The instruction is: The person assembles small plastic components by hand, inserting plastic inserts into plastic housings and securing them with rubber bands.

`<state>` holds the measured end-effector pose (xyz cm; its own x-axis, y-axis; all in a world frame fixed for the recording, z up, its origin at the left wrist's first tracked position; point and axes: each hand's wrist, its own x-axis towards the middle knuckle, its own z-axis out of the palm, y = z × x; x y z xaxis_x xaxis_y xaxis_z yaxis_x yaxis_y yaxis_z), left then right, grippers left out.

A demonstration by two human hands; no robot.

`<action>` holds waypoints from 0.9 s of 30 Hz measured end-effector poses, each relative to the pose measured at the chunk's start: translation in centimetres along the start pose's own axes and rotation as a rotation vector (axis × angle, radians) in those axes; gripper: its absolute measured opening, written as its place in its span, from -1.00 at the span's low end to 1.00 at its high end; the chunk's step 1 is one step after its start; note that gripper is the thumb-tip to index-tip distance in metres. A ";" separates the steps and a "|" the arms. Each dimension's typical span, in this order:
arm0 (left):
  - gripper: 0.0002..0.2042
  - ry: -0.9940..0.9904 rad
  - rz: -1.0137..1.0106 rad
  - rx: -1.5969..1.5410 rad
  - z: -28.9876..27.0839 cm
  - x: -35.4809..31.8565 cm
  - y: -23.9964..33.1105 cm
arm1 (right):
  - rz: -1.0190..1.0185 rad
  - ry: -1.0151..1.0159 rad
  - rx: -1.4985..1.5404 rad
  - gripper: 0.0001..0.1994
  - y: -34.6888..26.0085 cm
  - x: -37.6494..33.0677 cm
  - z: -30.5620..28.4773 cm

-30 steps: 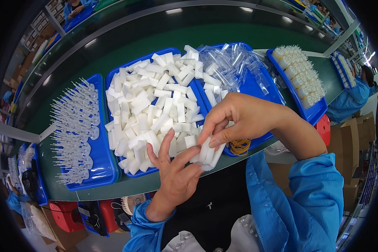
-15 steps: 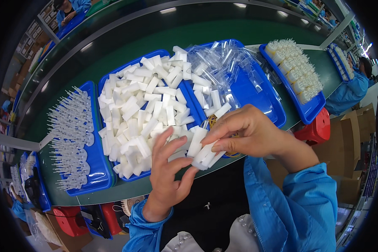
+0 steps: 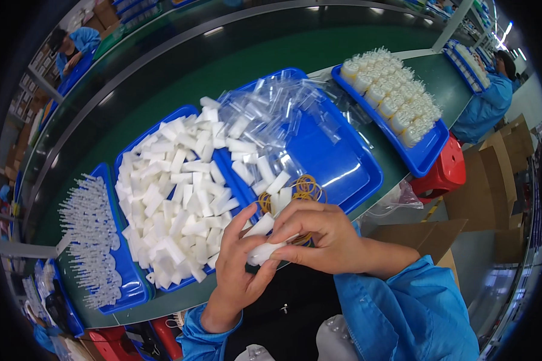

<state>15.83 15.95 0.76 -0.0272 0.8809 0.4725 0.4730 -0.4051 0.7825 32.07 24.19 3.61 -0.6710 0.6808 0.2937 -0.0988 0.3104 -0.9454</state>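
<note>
My left hand (image 3: pixel 238 271) curls its thumb and fingers around small white foam blocks (image 3: pixel 260 254) in front of my body. From the right, my right hand (image 3: pixel 325 237) pinches the same blocks between thumb and fingertips; how many there are is partly hidden by the fingers. Just beyond the hands lie yellowish rubber bands (image 3: pixel 310 188) at the near corner of a blue tray (image 3: pixel 325 159). Clear plastic sleeves (image 3: pixel 283 105) and some white blocks lie in that tray. Left of it, another blue tray holds a big heap of white foam blocks (image 3: pixel 177 192).
At the far left, a blue tray (image 3: pixel 132 289) carries thin, translucent, stemmed parts (image 3: pixel 90 240). A blue tray (image 3: pixel 427 159) with banded white bundles (image 3: pixel 394 96) stands to the right, above a red stool (image 3: pixel 445 168). Cardboard boxes (image 3: pixel 482 186) stand at right. Co-workers sit at far left and right.
The view has shifted, so the trays appear further left and more tilted. My hands have come closer together, and the left fingers now close around the foam blocks.
</note>
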 end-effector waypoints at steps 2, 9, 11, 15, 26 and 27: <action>-0.71 0.015 -0.036 -0.048 0.5 0.1 -0.2 | -0.033 -0.018 -0.015 -0.83 0.3 -0.2 -0.5; -0.82 0.111 -0.265 -0.428 1.0 0.0 -1.1 | -0.096 0.179 -0.672 -0.87 2.0 3.3 -7.7; -0.83 0.130 -0.258 -0.454 1.2 0.0 -1.0 | -0.020 0.202 -0.905 -0.86 4.4 5.0 -10.9; -0.86 0.160 -0.243 -0.561 1.6 0.0 -1.0 | 0.140 0.086 -1.243 -0.86 7.1 5.7 -12.9; -0.85 0.196 -0.292 -0.542 1.5 0.1 -1.2 | -0.083 -0.042 -1.461 -0.84 7.9 3.9 -10.5; -0.84 0.186 -0.296 -0.473 1.5 0.0 -1.3 | -0.088 -0.054 -1.458 -0.84 8.0 3.5 -10.5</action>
<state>16.50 16.87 -0.83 -0.2727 0.9326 0.2363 -0.0215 -0.2514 0.9676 36.66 36.06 -1.39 -0.7319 0.6093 0.3050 0.6538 0.7540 0.0626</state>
